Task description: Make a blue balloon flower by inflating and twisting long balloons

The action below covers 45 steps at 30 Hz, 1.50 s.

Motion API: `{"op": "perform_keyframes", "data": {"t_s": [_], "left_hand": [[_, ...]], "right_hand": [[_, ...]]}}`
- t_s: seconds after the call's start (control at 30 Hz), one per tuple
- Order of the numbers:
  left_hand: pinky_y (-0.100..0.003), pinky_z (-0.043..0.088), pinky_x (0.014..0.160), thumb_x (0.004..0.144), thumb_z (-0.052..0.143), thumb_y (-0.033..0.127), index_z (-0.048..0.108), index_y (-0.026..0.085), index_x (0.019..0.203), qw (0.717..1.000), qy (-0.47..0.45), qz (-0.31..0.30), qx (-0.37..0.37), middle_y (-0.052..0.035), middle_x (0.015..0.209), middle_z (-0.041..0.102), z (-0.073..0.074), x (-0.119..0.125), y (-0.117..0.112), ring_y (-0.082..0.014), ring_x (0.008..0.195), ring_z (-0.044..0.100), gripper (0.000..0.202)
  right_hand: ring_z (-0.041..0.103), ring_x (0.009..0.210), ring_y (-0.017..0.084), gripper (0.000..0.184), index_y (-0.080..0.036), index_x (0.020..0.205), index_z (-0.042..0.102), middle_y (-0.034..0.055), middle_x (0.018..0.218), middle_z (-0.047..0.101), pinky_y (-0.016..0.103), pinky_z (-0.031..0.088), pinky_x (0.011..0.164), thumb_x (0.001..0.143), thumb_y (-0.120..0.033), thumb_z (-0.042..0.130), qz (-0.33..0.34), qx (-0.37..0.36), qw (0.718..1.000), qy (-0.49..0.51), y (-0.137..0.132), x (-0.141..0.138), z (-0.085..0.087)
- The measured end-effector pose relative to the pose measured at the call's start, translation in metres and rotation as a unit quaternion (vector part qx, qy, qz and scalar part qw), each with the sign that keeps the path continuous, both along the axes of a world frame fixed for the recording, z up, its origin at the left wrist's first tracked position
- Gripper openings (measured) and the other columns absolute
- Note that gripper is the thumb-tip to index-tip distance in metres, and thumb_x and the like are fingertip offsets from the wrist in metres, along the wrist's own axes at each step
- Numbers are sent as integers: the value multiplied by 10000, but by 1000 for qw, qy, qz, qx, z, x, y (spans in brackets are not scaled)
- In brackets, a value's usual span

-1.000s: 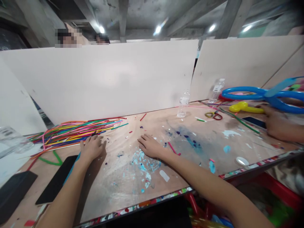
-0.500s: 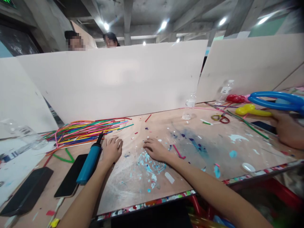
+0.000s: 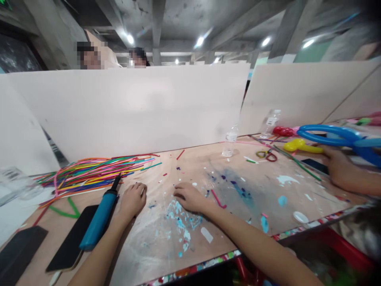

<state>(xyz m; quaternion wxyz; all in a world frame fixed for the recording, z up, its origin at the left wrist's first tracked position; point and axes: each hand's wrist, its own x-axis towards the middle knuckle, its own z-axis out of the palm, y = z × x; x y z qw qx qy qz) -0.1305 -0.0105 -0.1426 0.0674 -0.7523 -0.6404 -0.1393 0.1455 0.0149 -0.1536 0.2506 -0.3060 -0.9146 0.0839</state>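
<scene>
My left hand [image 3: 132,200] rests on the paint-stained wooden table [image 3: 262,186] with its fingers curled into a loose fist; nothing shows in it. A blue hand pump [image 3: 99,218] lies just left of that wrist, partly on a black phone [image 3: 67,240]. My right hand [image 3: 190,196] lies palm down a short way to the right, fingers stretched over blue paint flecks, holding nothing. A pink balloon scrap [image 3: 218,198] lies beside it. A pile of long uninflated balloons [image 3: 95,171] in many colours spreads behind my left hand.
White partition boards [image 3: 133,107] wall off the back. A water bottle [image 3: 229,141] and scissors [image 3: 267,155] stand farther right. Another person's hand [image 3: 339,169] rests at the right by a blue balloon [image 3: 336,137], a yellow balloon [image 3: 300,146] and a phone [image 3: 315,166]. A black case [image 3: 18,250] lies at the left.
My left hand has slid right and curled from flat into a loose fist, uncovering the blue pump. My right hand has barely moved. The neighbour's blue balloon shifted slightly.
</scene>
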Motion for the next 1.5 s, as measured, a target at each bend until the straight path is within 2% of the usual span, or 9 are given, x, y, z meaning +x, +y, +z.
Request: {"op": "perform_keyframes", "data": {"t_s": [0.17, 0.37, 0.57, 0.67, 0.9, 1.03, 1.23, 1.37, 1.5], "left_hand": [[-357, 409, 894, 936, 358, 252, 639, 194, 986, 999, 15, -29, -13, -90, 1081, 663, -2, -1, 3, -247, 1016, 577, 291], [-336, 412, 844, 926, 397, 240, 651, 201, 939, 998, 12, -59, -27, -88, 1042, 677, 9, 11, -6, -232, 990, 589, 257], [-319, 400, 706, 927, 425, 282, 636, 205, 855, 998, -24, -57, 21, -53, 846, 678, 1, 33, -15, -201, 808, 615, 236], [-319, 387, 673, 907, 461, 261, 628, 219, 863, 995, -43, -82, 37, -30, 781, 660, -8, 44, -18, -188, 751, 596, 177], [-321, 363, 619, 862, 511, 158, 601, 214, 837, 991, -52, -103, 73, -19, 730, 630, -18, 49, -20, -189, 722, 556, 109], [-321, 370, 603, 849, 525, 133, 596, 211, 858, 988, -62, -118, 84, -20, 734, 631, -20, 49, -17, -187, 711, 549, 106], [-339, 396, 600, 836, 520, 142, 599, 218, 855, 989, -76, -103, 74, -25, 727, 643, -23, 49, -17, -191, 692, 545, 111], [-351, 412, 635, 850, 497, 202, 617, 228, 815, 994, -66, -86, -2, -53, 732, 651, -16, 49, -5, -199, 716, 566, 128], [-332, 396, 620, 866, 449, 239, 634, 245, 796, 995, -51, -25, -78, -57, 789, 653, 5, 32, 46, -200, 718, 596, 199]], "right_hand": [[567, 942, 195, 164, -157, 895, 677, 64, 905, 673, 338, 391, 981, 850, -103, 529, 24, 24, 998, -48, -8, -9, 5], [535, 1012, 212, 194, -158, 955, 672, 92, 1016, 652, 335, 396, 921, 847, -96, 524, 12, 28, 999, -45, -19, -17, 1], [554, 917, 200, 113, -173, 883, 648, 63, 931, 660, 321, 396, 838, 818, -139, 562, 183, 50, 968, -162, 8, 2, 19], [555, 865, 192, 77, -173, 860, 636, 56, 870, 655, 315, 394, 800, 844, -183, 562, 200, 56, 964, -168, 31, 6, 30], [564, 859, 188, 120, -164, 880, 647, 71, 880, 655, 297, 400, 783, 870, -180, 528, 115, 16, 991, -69, 102, -31, 26], [565, 971, 200, 277, -184, 1140, 620, 94, 1058, 634, 288, 412, 813, 882, -191, 521, -2, -30, 999, -11, 160, -77, 8], [563, 870, 188, 156, -157, 889, 632, 95, 941, 623, 282, 415, 755, 899, -194, 481, -31, -47, 998, 33, 214, -127, -8], [559, 782, 178, 252, -155, 1001, 579, 73, 880, 629, 288, 426, 712, 966, -249, 348, -63, -47, 990, 118, 230, -120, 3], [559, 971, 232, 232, -151, 1078, 585, 122, 1050, 610, 360, 430, 866, 895, -207, 454, -86, -9, 985, 149, 246, -86, 16]]}}
